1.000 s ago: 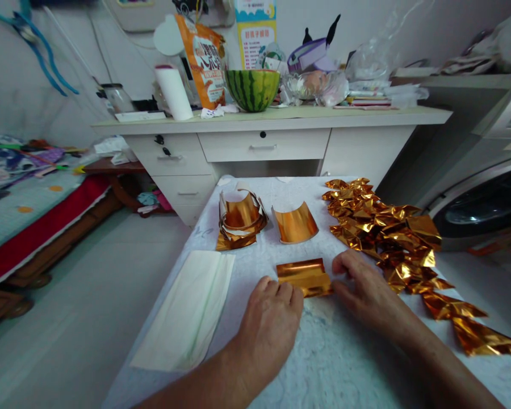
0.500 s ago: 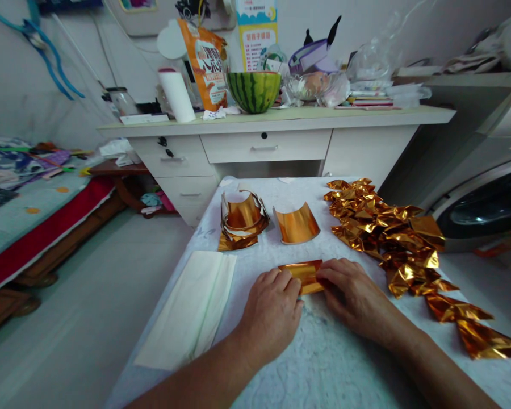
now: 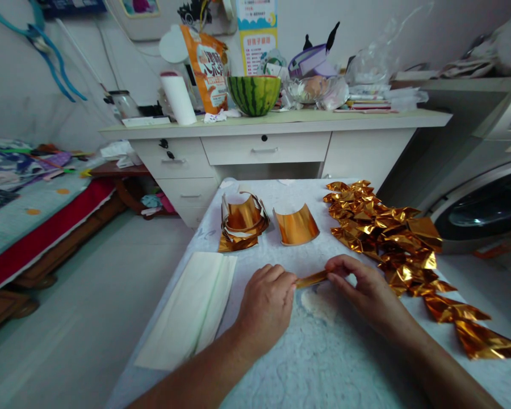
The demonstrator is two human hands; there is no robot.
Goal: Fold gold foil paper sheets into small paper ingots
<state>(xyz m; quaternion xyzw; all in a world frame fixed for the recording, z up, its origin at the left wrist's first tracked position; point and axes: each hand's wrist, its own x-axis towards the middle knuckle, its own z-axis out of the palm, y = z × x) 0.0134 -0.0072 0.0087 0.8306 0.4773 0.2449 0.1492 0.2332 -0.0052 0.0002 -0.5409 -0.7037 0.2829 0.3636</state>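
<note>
A narrow folded strip of gold foil paper (image 3: 312, 279) is held between both hands just above the table (image 3: 323, 363). My left hand (image 3: 268, 301) is closed on its left end, with the fingers curled over it. The thumb and fingers of my right hand (image 3: 357, 284) pinch the right end. Beyond the hands lies a curved sheet of gold foil paper (image 3: 298, 225). To its left is a stack of gold sheets (image 3: 243, 221) with a loose band around it. A pale folded paper stack (image 3: 187, 309) lies left of my left hand.
A heap of folded gold foil pieces (image 3: 383, 233) runs down the table's right side. Behind stands a white desk (image 3: 264, 125) bearing half a watermelon (image 3: 254, 95) and an orange pouch (image 3: 206, 71). A front-loading washing machine (image 3: 489, 199) is at right, a bed (image 3: 38, 221) at left.
The gold foil sheet under my hands has become a narrow strip, lifted a little. My right hand has gone from lying over the sheet to pinching the strip's end.
</note>
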